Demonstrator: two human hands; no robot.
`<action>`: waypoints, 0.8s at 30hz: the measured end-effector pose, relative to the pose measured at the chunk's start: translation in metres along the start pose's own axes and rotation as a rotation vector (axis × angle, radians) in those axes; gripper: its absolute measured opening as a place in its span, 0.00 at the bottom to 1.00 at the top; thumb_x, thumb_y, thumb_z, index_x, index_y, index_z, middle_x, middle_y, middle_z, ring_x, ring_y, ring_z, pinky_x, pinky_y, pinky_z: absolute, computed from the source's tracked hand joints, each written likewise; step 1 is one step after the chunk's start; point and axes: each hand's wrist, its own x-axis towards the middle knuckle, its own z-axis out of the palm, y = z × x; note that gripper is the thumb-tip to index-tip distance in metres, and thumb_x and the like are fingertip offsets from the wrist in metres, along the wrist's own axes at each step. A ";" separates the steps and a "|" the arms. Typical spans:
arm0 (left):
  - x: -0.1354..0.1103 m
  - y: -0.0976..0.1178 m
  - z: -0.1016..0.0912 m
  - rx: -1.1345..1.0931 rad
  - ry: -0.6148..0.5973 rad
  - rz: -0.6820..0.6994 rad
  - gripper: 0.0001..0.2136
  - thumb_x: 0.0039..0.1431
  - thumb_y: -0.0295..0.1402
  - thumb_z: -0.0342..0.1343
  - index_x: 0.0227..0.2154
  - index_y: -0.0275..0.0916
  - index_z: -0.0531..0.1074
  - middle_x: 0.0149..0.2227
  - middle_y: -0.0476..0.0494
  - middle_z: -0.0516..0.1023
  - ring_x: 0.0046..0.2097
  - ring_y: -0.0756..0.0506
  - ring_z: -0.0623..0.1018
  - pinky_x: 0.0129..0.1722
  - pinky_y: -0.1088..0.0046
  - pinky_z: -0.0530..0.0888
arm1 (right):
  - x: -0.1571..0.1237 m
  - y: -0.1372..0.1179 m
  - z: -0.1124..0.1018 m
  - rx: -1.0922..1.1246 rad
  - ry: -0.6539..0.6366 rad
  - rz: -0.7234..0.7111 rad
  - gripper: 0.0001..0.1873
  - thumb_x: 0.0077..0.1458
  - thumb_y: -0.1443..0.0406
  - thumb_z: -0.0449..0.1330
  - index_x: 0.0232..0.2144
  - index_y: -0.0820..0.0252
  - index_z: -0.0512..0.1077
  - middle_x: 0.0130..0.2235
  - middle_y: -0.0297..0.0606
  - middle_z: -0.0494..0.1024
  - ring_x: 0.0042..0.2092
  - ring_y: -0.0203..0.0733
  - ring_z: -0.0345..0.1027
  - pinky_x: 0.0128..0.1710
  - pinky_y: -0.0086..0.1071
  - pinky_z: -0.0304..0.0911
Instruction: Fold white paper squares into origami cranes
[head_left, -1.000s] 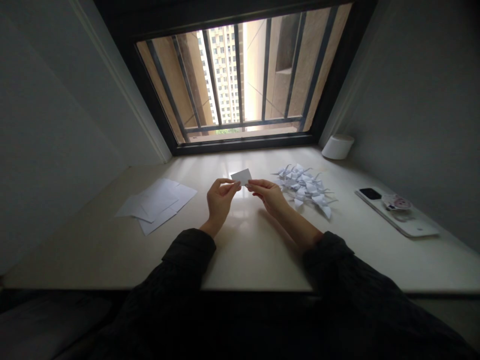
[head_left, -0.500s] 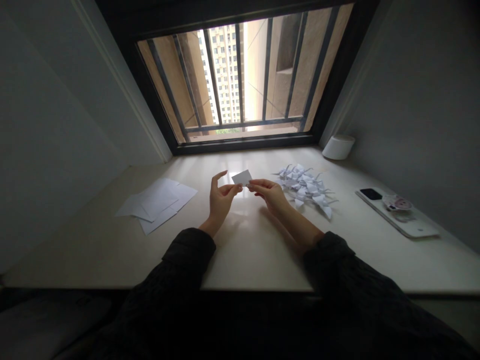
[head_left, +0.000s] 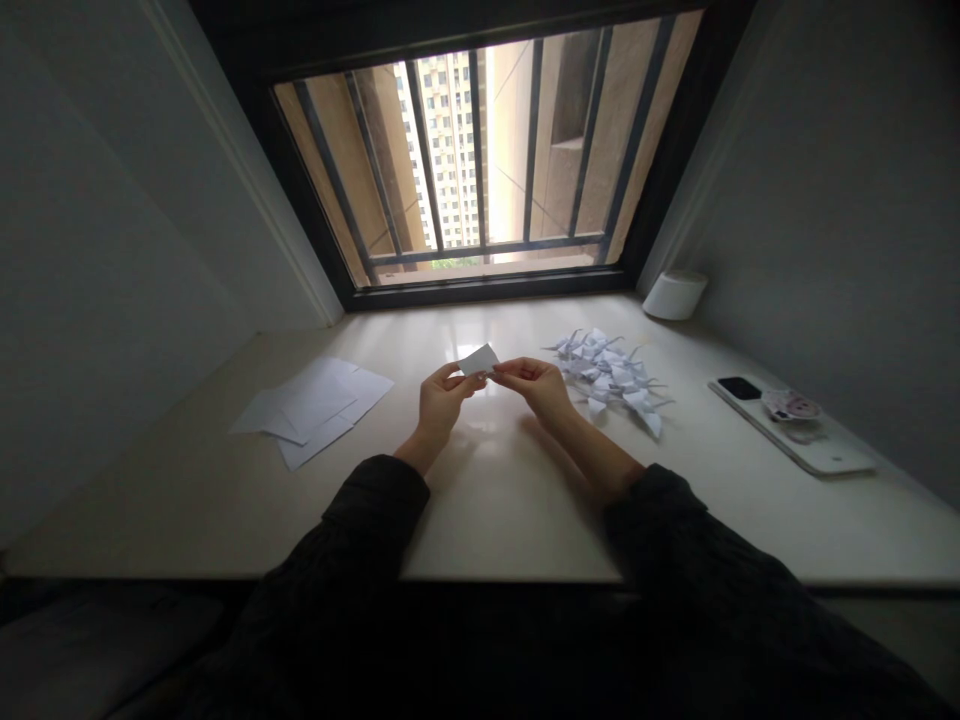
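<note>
Your left hand [head_left: 442, 395] and right hand [head_left: 536, 388] pinch the small paper slip [head_left: 480, 360] at center frame. It's light and soft: hold it gently by the edges.

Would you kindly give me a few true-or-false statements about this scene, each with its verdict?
The left hand and right hand pinch one small white paper between them. True.
The folded paper cranes lie to the left of both hands. False: they lie to the right, beyond the right hand.
Loose white sheets lie on the desk to the left of the hands. True.
A phone stands upright. False: it lies flat on the desk, at the right.
</note>
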 end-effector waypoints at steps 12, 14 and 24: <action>-0.002 0.003 0.003 -0.059 -0.012 0.023 0.20 0.39 0.37 0.68 0.37 0.36 0.76 0.28 0.43 0.81 0.31 0.45 0.79 0.37 0.67 0.73 | -0.004 -0.006 0.007 -0.001 0.013 -0.008 0.26 0.26 0.53 0.73 0.22 0.55 0.63 0.27 0.31 0.76 0.31 0.41 0.71 0.36 0.36 0.67; -0.001 0.003 0.004 -0.068 0.001 0.031 0.19 0.39 0.37 0.69 0.36 0.35 0.76 0.29 0.42 0.81 0.32 0.45 0.79 0.37 0.66 0.74 | -0.002 -0.005 0.007 0.016 0.029 0.004 0.29 0.24 0.53 0.73 0.22 0.54 0.59 0.26 0.30 0.76 0.30 0.40 0.71 0.35 0.36 0.67; 0.005 0.001 -0.004 -0.065 0.053 -0.016 0.24 0.38 0.40 0.69 0.41 0.36 0.75 0.30 0.41 0.81 0.34 0.44 0.80 0.37 0.68 0.73 | 0.003 0.002 0.000 0.083 -0.069 0.119 0.28 0.29 0.55 0.72 0.21 0.56 0.56 0.27 0.34 0.78 0.36 0.45 0.75 0.33 0.32 0.61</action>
